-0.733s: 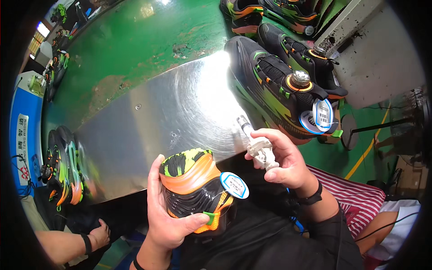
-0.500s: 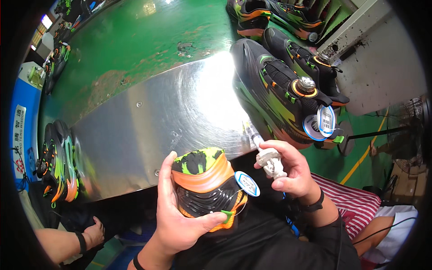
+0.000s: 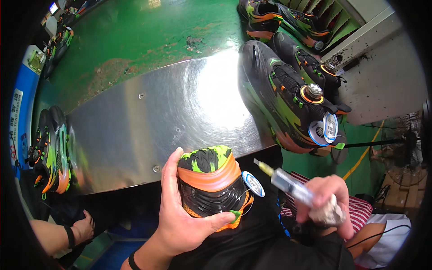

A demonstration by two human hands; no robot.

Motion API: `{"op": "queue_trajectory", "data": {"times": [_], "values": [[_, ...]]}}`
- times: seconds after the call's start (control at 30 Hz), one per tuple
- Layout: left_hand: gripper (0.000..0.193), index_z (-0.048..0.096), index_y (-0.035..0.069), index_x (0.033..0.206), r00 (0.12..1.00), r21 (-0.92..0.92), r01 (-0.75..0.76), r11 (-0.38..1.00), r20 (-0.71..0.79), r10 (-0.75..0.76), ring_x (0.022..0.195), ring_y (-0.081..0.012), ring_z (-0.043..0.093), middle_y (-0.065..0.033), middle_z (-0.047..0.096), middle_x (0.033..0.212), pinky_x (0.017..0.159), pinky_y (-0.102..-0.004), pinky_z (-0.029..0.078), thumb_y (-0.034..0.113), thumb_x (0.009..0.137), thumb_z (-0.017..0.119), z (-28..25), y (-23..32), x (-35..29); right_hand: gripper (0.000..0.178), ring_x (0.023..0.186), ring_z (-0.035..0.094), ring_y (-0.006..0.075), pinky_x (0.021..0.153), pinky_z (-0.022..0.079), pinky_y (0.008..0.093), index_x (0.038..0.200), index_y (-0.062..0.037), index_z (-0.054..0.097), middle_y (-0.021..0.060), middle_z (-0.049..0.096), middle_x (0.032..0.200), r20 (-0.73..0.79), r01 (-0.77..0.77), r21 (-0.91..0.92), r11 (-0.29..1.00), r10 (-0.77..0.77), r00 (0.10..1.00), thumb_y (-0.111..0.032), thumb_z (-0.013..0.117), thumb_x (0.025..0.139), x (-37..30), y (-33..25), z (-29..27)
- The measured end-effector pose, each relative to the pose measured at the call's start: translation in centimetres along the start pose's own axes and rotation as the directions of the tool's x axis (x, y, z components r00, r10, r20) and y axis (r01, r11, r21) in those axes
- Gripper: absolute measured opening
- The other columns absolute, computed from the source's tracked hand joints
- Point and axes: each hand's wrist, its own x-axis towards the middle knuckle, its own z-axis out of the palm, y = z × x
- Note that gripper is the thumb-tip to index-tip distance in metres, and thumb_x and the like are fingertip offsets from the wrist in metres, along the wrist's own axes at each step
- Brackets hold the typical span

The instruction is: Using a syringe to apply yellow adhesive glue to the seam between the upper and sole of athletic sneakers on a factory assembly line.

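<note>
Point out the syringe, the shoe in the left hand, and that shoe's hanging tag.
Syringe (image 3: 290, 186): head view, on its clear barrel.
Shoe (image 3: 210, 197): head view, on the black ridged part of its heel.
Hanging tag (image 3: 253, 184): head view, middle of its white face.

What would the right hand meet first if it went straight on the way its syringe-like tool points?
Led by the syringe-like tool, the right hand would probably meet the near edge of the metal sheet, passing close to the shoe in the left hand. Depth is unclear; it might pass above.
</note>
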Motion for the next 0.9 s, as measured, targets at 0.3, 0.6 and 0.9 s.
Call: {"op": "queue_trajectory", "data": {"times": [0.3,0.6,0.9], "values": [[0.114,0.011,-0.005,0.143,1.0,0.059,0.016,0.998,0.015,-0.017,0.124,-0.0231,0.043,-0.0149,0.033,0.132,0.107,-0.0371,0.035,0.013,0.062,0.089,-0.3,0.3,0.0,0.069,0.065,0.065,0.0284,0.052,0.049,0.0354,0.11,0.0097,0.059,0.0226,0.065,0.083,0.237,-0.014,-0.014,1.0,0.017,0.971,-0.052,0.071,0.08,2.7,0.8,1.8],[0.116,0.013,-0.005,0.143,0.999,0.218,0.036,0.975,0.019,-0.041,0.124,-0.023,0.041,-0.0154,0.03,0.133,0.107,-0.037,0.033,0.019,0.06,0.09,-0.8,0.4,-0.2,0.072,0.065,0.065,0.0295,0.054,0.049,0.0337,0.109,0.0101,0.059,0.0223,0.066,0.082,0.213,-0.082,-0.086,0.993,0.098,0.972,-0.054,0.072,0.078,3.1,1.2,1.6],[0.114,0.011,-0.005,0.143,1.0,0.061,0.001,0.998,0.029,-0.003,0.122,-0.0232,0.044,-0.0155,0.034,0.131,0.106,-0.0375,0.035,0.017,0.063,0.089,-0.4,0.0,0.0,0.071,0.062,0.064,0.0295,0.052,0.05,0.0343,0.108,0.0109,0.06,0.0245,0.066,0.083,0.214,-0.071,-0.143,0.987,0.101,0.972,-0.053,0.072,0.078,3.3,1.0,1.8]]}}
